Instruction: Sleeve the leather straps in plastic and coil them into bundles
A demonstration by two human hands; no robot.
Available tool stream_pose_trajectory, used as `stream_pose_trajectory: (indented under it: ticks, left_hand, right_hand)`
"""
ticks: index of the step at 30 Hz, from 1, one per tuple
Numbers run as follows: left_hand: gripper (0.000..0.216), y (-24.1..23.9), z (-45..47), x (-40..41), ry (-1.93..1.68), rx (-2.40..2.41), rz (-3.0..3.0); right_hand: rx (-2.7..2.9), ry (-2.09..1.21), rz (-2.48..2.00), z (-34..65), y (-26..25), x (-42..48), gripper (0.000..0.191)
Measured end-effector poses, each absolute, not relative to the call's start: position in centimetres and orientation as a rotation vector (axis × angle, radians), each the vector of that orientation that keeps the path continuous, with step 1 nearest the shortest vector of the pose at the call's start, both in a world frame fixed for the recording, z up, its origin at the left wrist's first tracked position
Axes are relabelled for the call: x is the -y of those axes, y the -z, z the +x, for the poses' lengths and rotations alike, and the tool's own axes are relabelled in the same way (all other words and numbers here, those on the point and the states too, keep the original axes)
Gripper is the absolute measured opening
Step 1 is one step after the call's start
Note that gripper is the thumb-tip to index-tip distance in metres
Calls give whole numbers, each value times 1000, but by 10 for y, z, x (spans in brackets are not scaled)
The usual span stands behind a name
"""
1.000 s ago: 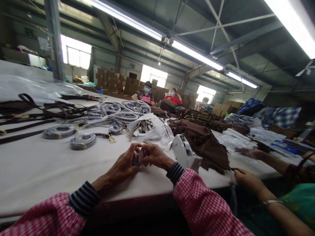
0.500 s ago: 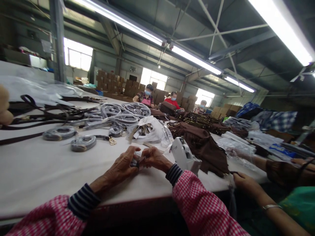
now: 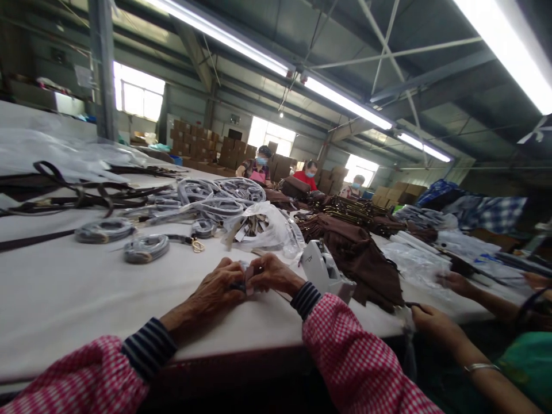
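Above the near part of the white table, my left hand (image 3: 214, 289) is closed round a small grey, plastic-wrapped bundle (image 3: 237, 284), mostly covered by the fingers. My right hand (image 3: 276, 275) meets it from the other side, its fingertips pinching a small flat brownish piece (image 3: 249, 282) against the bundle; its exact kind is unclear. Just beyond my hands lies a clear plastic bag (image 3: 276, 230) filled with flat strips. Close to my right wrist stands a white tape dispenser (image 3: 321, 267). Coiled, wrapped grey straps (image 3: 146, 248) rest to the left.
Brown fabric bags (image 3: 357, 259) are heaped right of the dispenser. Dark straps (image 3: 77, 198) spread across the left. A co-worker's hand (image 3: 435, 325) holds something dark at the table's right edge. Clear plastic bags (image 3: 418, 261) lie near it, and several people sit across the table.
My fingers have shifted slightly, and the flat piece now stands more upright between them. A hand at the far left has left the view. The co-worker's other hand at right has moved on the plastic.
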State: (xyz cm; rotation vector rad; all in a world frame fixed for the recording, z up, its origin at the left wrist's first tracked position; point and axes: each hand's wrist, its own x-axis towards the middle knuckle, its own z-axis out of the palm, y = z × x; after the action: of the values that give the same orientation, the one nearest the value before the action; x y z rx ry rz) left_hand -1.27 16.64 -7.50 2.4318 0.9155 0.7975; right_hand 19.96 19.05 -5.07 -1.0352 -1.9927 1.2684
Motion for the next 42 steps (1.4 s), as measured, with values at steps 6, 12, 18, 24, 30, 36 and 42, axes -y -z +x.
stream_pose_trajectory:
  ticks: [6,12,18,24,30,36,42]
  left_hand:
    - [21,78,-11,-168,-777,-987,2430]
    - [20,82,-7,-177,-772,-1029,2438]
    - [20,85,-3,-177,-802,-961,2458]
    - [28,82,-1,-172,-887,-985,2454]
    - [27,81,-3,-172,-948,-973,2450]
    - [18,78,-9,-167,-1001,-947,2446]
    - [18,76,-9,-164,-1037,-940,2425]
  right_hand:
    - [1962,-1272,-1039,197,50,-193,24]
    - [1823,-1244,-1037,192,58,-186,39]
    - [1918,-1179,-1064,199,53,-184,36]
    - [2281,-548,-1091,194,24,-166,7]
    - [2673,554,-1051,188,9,-142,12]
    - [2844,741,-970,179,-3,-140,11]
    - [2897,627,-1014,175,-10,-145,7]
